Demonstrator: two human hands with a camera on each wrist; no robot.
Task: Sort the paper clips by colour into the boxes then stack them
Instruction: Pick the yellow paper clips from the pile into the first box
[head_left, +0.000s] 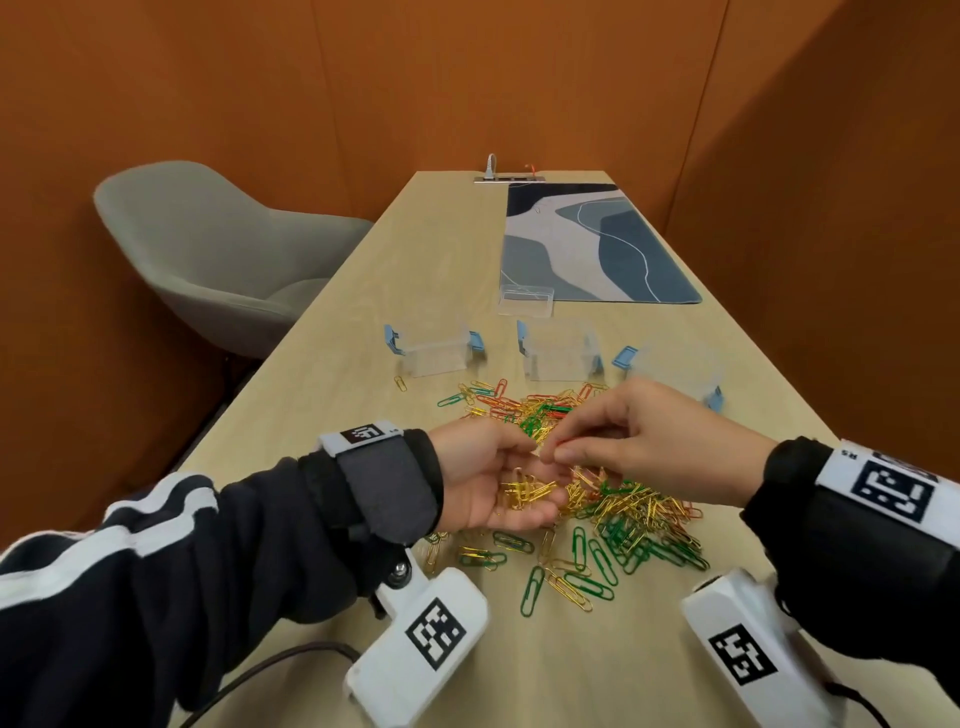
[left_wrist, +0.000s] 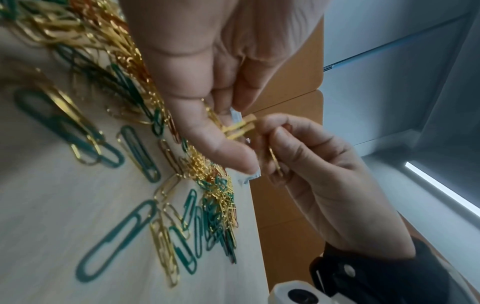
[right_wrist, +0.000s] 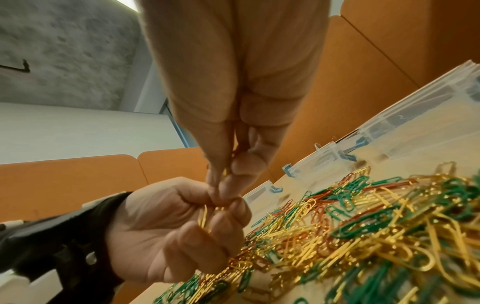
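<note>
Sorting step, early on: the L hand (head_left: 493, 478) is cupped palm-up just above the pile (head_left: 587, 467), fingers curled round a small batch of yellow clips (head_left: 524, 493). The R hand (head_left: 639, 441) meets it at the fingertips, thumb and forefinger pinching a clip, prob. yellow w/ a red one alongside, though the wrist views are too blurred to be sure. So the job in hand looks like gathering yellows into the L palm, R feeding them in one at a time. The three boxes (head_left: 561, 353) stand in a row just beyond the pile, apparently w/ no clips in them, lids off. The table (head_left: 332, 395) carries the rest: yellow, green, red mixed, some interlocked. Next move calls for releasing the pinched clip into the L palm w/o dragging tangled neighbours, then tipping the batch into one box.
</note>
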